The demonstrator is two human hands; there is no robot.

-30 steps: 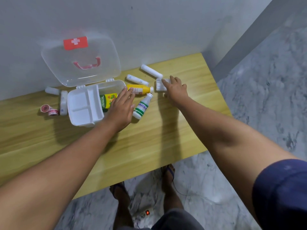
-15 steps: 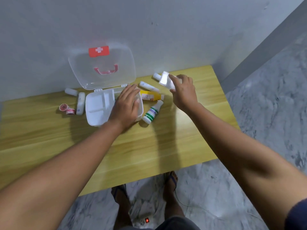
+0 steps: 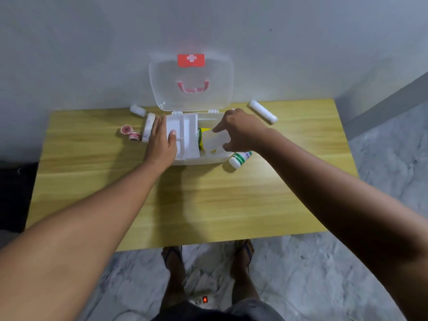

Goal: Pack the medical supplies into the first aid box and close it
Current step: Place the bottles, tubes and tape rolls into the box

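Observation:
The white first aid box [image 3: 199,160] stands open on the wooden table, its clear lid [image 3: 162,89] with a red cross label upright against the wall. A white divider tray [image 3: 185,133] fills the box's left half. My left hand [image 3: 160,142] rests on the box's left edge, thumb on the tray. My right hand [image 3: 240,130] holds a small white packet [image 3: 215,141] over the box's right half, above a yellow-green item [image 3: 203,131] inside. A green-striped white bottle [image 3: 239,158] lies right of the box.
Left of the box lie a white roll [image 3: 148,126], a short white tube [image 3: 137,110] and two red tape rolls [image 3: 130,132]. A long white tube [image 3: 262,111] lies at the back right. The table [image 3: 208,200] ends near my feet, with a power strip [image 3: 203,300] on the floor.
My right hand picked the white packet off the table and carried it left over the open box. My left hand shifted from the box's right half to its left edge. The camera view swung right.

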